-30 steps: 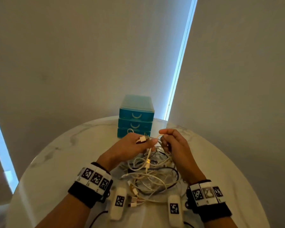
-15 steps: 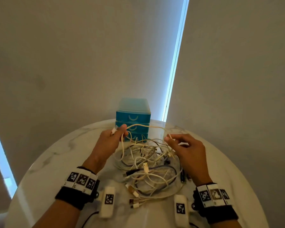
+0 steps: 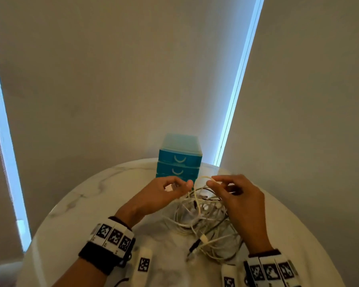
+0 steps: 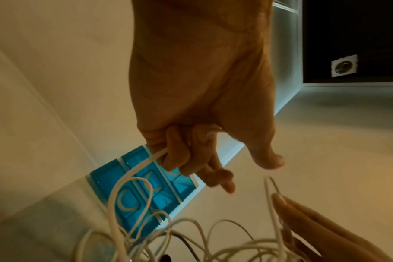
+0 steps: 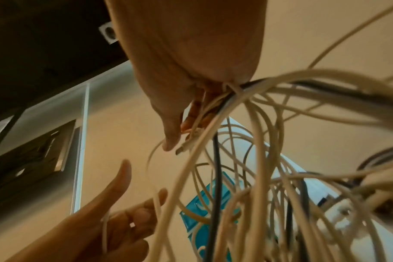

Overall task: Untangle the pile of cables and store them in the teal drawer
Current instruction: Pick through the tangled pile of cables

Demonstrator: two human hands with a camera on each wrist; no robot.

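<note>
Tangling limply on the near table (image 3: 75, 228), the pile of cables (image 3: 203, 220) looks light and snag-prone, best taken near a plug; left hand (image 3: 164, 193) pinches one strand, right hand (image 3: 236, 195) clutches several, before the shut teal drawer (image 3: 179, 160).

Teal drawer unit (image 3: 179, 160) bottom drawer hidden behind left hand (image 3: 160, 195); cable pile (image 3: 203, 222) motion-blurred.
</note>
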